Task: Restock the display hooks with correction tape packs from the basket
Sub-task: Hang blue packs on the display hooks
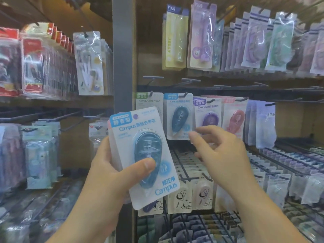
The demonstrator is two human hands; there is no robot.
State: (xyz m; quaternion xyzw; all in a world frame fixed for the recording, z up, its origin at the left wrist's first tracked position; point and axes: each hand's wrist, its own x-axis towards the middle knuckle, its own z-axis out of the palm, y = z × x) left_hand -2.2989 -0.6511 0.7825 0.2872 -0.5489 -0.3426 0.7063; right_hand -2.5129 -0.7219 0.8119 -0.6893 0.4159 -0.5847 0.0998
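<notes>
- At chest height before the shelving, your left hand (112, 172) holds a small stack of correction tape packs (140, 137). The thumb presses on the blue blister of the front pack and the fingers wrap behind, so this grip pinches the stack.
- That stack stands nearly upright, its top leaning a little to the left. The hanging hole (135, 116) sits at the upper end.
- A matching blue pack (178, 116) hangs from its display hook (184, 95), up and to the right of the stack and just beside it. A purple pack (207, 114) and a red pack (235, 116) hang further right.
- Your right hand (222, 151) sits between the stack and the hanging row, with its fingers loosely curled, and its grip seems to hold nothing. It is blurred, so I cannot tell whether a fingertip touches the blue pack's lower edge.
- Your right hand is the nearer one to that hook. The next move likely calls for it to take the front pack by its top, straighten it and thread the hole onto the hook.
- No basket is in view.
</notes>
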